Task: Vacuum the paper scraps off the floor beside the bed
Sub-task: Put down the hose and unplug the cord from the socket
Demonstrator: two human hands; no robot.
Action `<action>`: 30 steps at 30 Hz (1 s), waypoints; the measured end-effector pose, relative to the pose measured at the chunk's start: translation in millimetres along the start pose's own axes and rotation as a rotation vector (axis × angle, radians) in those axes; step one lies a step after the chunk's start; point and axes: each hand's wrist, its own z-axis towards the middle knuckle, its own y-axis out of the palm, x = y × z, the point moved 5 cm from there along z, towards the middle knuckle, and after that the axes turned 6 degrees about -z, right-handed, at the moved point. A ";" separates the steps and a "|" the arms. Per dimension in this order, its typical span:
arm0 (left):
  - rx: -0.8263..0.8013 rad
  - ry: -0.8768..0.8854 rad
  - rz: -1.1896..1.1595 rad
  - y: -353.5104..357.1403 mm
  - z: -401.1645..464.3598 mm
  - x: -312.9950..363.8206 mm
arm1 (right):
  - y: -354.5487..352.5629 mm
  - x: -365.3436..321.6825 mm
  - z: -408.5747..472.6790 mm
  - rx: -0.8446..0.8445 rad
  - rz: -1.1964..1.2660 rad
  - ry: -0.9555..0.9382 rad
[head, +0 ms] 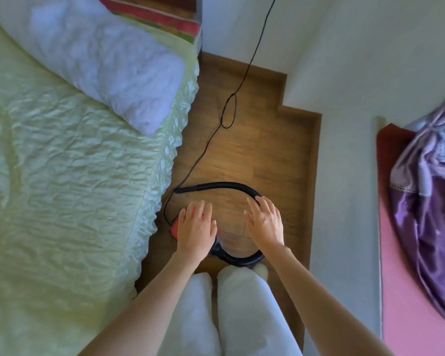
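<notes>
Black hose (217, 186) curls across the wooden floor (254, 155) beside the bed (75, 163); your left hand (197, 227) hovers, fingers spread, over the red vacuum (174, 229), your right hand (265, 222) likewise at the hose. Grip near the nozzle first; no scraps show

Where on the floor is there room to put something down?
Bare wood floor lies between the cord and the wall. It is crowded near the hands, where the hose loops round the red vacuum.
</notes>
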 end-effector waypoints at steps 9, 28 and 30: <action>0.033 0.050 0.054 4.2 71.9 138.4 | -59.5 142.1 18.3 0.083 -0.032 0.019; 0.027 -0.094 0.032 -0.8 197.6 310.9 | -165.5 303.8 148.3 0.006 -0.028 -0.071; 0.051 -0.104 0.028 -12.7 221.7 307.4 | -170.8 301.9 176.7 -0.016 -0.038 -0.093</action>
